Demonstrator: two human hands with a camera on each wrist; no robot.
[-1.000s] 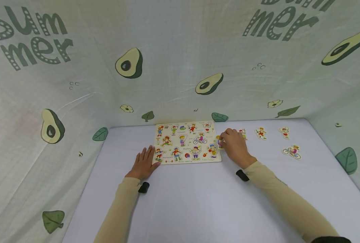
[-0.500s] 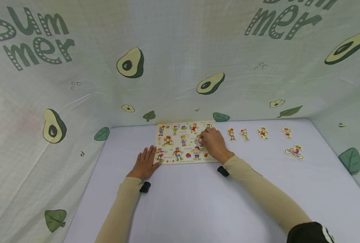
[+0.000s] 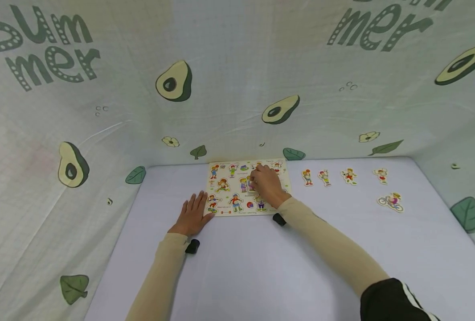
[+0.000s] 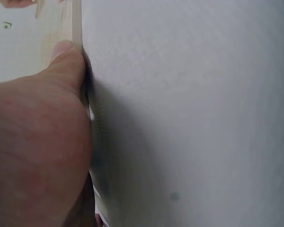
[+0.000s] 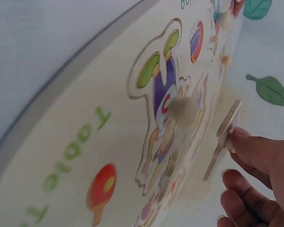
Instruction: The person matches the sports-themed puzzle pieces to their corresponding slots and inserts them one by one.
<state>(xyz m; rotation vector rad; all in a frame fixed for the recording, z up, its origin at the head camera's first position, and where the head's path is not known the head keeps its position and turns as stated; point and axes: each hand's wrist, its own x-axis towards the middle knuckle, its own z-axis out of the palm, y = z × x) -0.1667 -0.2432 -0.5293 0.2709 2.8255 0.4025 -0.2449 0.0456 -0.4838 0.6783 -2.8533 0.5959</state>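
A pale wooden peg puzzle board [image 3: 233, 182] with printed sports figures lies at the back middle of the table. My left hand [image 3: 192, 215] rests at its left side, fingers straight, thumb along the near left corner; the left wrist view shows the thumb [image 4: 68, 61] touching the board's edge. Above the middle of the board, my right hand [image 3: 267, 183] pinches a thin puzzle piece [image 5: 226, 132] between thumb and fingers. The held piece is seen edge-on in the right wrist view, apart from the board. A figure piece with a round wooden knob [image 5: 183, 111] sits in the board.
Right of the board lie several loose puzzle pieces: a figure piece [image 3: 307, 177], another figure [image 3: 324, 178], a footballer [image 3: 349, 176], a tennis figure [image 3: 380, 175] and a cyclist [image 3: 391, 202]. A printed cloth [image 3: 221, 89] hangs behind the white table [image 3: 237, 267].
My right hand has moved left from beside the board's right edge to over its middle, carrying the puzzle piece. The left hand stays at the board's left side.
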